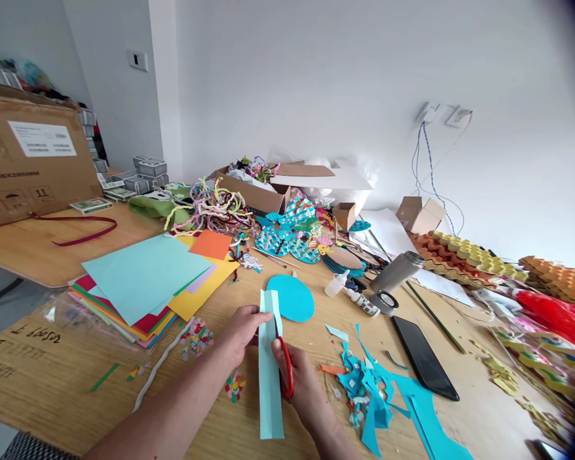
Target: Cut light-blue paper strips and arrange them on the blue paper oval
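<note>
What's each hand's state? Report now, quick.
Left hand: closed, pinching the pale blue paper strip.
Right hand: closed, holding the red-handled scissors at the strip's edge.

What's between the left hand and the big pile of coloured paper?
In the head view, little coloured dots lie between the left hand and the paper pile, with part of a white strand.

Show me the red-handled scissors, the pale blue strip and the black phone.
Red-handled scissors [289,368]: head view, on the red handle.
Pale blue strip [270,377]: head view, mid-length.
Black phone [424,358]: head view, middle of its upper face.
</note>
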`<state>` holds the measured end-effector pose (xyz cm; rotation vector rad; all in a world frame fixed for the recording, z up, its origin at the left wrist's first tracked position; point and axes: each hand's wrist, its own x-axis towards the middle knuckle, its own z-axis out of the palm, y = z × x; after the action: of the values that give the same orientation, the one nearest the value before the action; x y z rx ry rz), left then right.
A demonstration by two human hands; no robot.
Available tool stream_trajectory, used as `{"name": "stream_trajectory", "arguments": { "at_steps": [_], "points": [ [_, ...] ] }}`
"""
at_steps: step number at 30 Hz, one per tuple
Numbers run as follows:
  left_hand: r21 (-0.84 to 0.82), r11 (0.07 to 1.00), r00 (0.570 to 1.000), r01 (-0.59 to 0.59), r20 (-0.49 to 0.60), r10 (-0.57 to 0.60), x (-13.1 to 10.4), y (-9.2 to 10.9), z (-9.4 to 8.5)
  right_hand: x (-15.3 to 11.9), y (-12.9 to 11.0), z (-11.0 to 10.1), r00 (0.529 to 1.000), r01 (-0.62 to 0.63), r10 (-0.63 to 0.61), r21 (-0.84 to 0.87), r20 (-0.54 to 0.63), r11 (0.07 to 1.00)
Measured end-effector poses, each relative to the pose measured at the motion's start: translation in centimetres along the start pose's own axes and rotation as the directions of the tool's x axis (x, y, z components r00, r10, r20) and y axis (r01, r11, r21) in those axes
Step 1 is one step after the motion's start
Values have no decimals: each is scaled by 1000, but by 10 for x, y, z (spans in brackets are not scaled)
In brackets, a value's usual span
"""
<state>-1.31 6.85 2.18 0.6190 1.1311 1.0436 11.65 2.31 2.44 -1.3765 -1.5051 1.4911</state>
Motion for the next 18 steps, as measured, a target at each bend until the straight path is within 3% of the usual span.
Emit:
{"name": "stream_trajectory", "arguments": {
  "at_steps": [18],
  "points": [
    [15, 1000, 1000, 4, 30, -4, 0, -2, 2, 2, -2, -1, 1000, 14, -14, -16, 21, 1000]
  ]
}}
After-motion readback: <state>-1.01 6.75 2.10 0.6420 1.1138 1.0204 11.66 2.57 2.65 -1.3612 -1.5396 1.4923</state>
